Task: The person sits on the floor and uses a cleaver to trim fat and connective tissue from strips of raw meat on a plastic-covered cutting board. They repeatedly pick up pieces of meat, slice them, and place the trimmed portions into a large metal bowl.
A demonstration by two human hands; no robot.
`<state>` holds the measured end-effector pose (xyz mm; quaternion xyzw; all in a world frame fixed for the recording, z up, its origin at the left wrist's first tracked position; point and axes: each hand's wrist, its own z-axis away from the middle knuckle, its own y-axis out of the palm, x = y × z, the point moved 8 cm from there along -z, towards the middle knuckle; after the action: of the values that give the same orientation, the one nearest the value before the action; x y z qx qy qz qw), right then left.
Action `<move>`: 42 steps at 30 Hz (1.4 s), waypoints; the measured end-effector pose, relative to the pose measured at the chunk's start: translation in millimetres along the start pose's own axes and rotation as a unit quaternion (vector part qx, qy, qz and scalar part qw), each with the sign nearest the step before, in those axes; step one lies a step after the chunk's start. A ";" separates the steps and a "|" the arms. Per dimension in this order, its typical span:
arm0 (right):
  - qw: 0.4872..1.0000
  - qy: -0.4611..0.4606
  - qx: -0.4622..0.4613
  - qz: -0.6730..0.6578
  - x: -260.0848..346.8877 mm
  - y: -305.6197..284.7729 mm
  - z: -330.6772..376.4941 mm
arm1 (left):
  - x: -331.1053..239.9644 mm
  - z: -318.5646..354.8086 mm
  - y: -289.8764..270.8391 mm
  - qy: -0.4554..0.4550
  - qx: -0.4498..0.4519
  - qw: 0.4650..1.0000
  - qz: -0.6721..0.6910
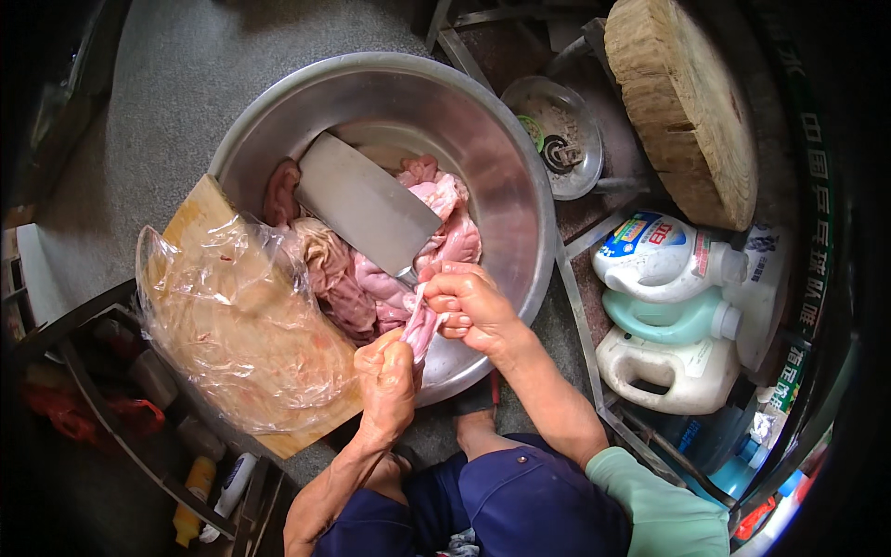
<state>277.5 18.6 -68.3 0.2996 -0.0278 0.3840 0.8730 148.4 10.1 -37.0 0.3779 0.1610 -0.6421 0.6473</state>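
Note:
Pink and brownish animal offal lies heaped in a wide metal basin. A broad cleaver rests flat on the heap, its handle end hidden near my hands. My left hand is a closed fist on the lower end of a pale pink strip of offal, at the basin's near rim. Just to the upper right, my right hand pinches the strip's other end. The strip is stretched between the two fists, over the rest of the offal.
A wooden cutting board with a clear plastic bag on it overlaps the basin's left rim. On the right are a thick round chopping block, a clear dish and several detergent jugs. Bottles stand lower left.

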 end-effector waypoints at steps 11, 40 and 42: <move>0.953 -0.146 0.075 0.256 28.8 52.5 53.1 | -43.3 9.2 -3.2 0.046 0.030 0.995 0.086; 0.905 -0.306 -0.028 0.295 6.0 34.9 33.2 | -43.0 13.8 -11.6 0.149 -0.048 0.974 -0.166; 0.876 -0.323 -0.043 0.355 10.0 32.4 32.3 | -40.1 15.4 -13.7 0.128 -0.048 0.973 -0.187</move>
<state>268.2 24.5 -22.9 0.3391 -0.4289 0.5481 0.6330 126.1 29.3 -2.9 0.3884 0.3408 -0.6897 0.5073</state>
